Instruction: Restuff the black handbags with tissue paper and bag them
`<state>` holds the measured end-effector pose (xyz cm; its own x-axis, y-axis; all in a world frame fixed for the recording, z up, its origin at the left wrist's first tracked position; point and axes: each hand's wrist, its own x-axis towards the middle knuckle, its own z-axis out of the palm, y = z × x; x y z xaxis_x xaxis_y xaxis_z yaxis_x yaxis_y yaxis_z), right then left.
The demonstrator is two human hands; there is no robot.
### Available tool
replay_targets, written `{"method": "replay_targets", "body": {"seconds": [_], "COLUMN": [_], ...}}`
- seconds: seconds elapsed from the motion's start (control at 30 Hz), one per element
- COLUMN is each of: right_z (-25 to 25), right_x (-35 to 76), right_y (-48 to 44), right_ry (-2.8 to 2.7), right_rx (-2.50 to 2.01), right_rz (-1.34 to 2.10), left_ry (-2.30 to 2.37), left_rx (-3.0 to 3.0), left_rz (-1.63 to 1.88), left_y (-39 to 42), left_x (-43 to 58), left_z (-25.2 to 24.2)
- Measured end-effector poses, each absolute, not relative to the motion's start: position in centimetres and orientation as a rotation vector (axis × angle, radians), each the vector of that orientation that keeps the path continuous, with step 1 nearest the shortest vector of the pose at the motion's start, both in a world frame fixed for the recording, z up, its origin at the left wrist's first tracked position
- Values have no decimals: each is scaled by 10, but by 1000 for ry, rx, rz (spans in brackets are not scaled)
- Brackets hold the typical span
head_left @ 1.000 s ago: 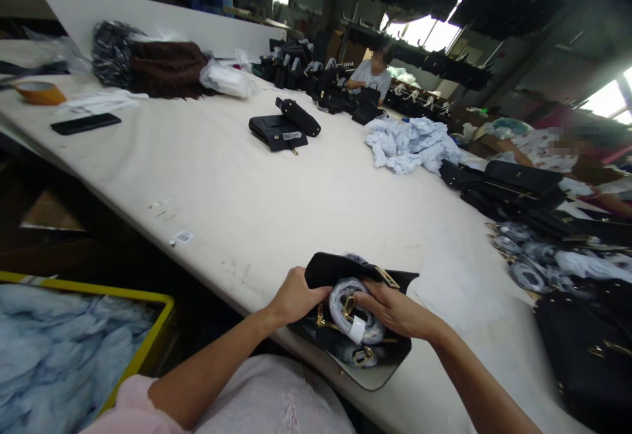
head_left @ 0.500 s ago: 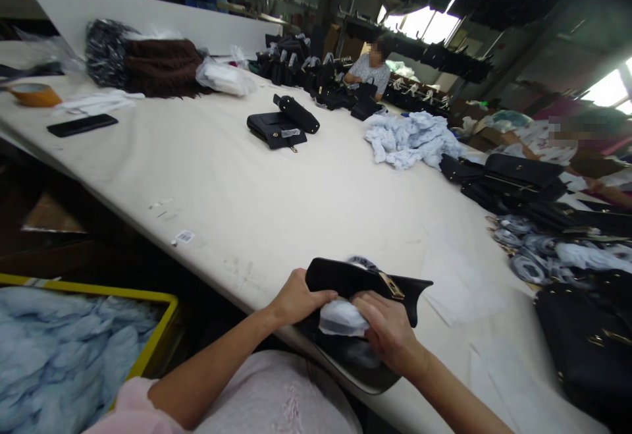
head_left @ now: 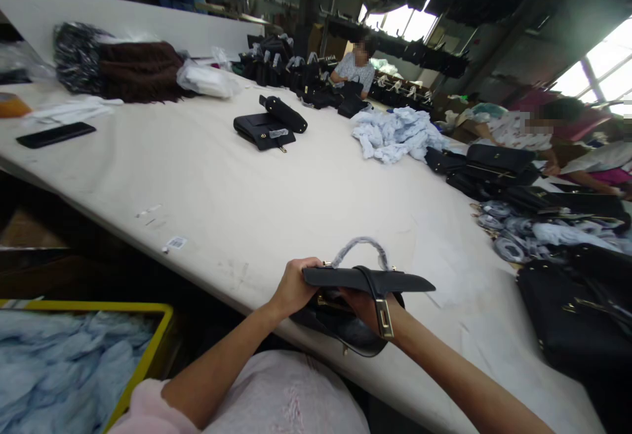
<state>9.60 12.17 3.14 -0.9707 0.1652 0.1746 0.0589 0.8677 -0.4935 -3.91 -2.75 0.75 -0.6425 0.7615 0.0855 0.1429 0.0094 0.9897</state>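
At the near table edge is a black handbag (head_left: 336,279), its flap lifted and a gold clasp (head_left: 384,319) hanging from a strap. A plastic-wrapped handle (head_left: 359,241) arches up behind the flap. My left hand (head_left: 292,289) is closed on the left side of the bag at the flap. Beneath the flap, my right hand (head_left: 364,307) reaches into the bag's mouth, its fingers hidden. The white stuffing bundle cannot be seen from here.
On the table lie another black bag (head_left: 264,131), a phone (head_left: 56,135), crumpled pale-blue stuffing (head_left: 395,132) and wrapped straps (head_left: 508,247). More black bags (head_left: 577,315) crowd the right. A yellow-rimmed bin (head_left: 165,319) stands lower left. Co-workers (head_left: 358,68) are across the table.
My right hand has moved from the white wrapped bundle at the opening to inside the bag, and the bundle is out of sight. The flap tipped forward, and the handle now stands up.
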Motion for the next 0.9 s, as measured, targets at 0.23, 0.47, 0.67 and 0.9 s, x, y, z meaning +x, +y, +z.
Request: {"method": "replay_targets", "body": {"seconds": [0.23,0.47,0.67,0.9], "right_z": [45,21,30,18], "right_x": [102,114,108,144], "right_y": [145,150,139,137], "right_ry": [-2873,-2686,-2663,-2370], "right_rx": [-188,-487,-523,-532], "right_rz": [1319,1291,1017,788], "left_ry": [1717,1734,1739,1766], "left_rx": [783,639,492,432], "left_rz": [1656,1642,1631,1724], "left_y": [-18,-13,-10,-4], "left_x": [-55,-55,-52,-52], "left_z": [-6,-9,-4,-9]}}
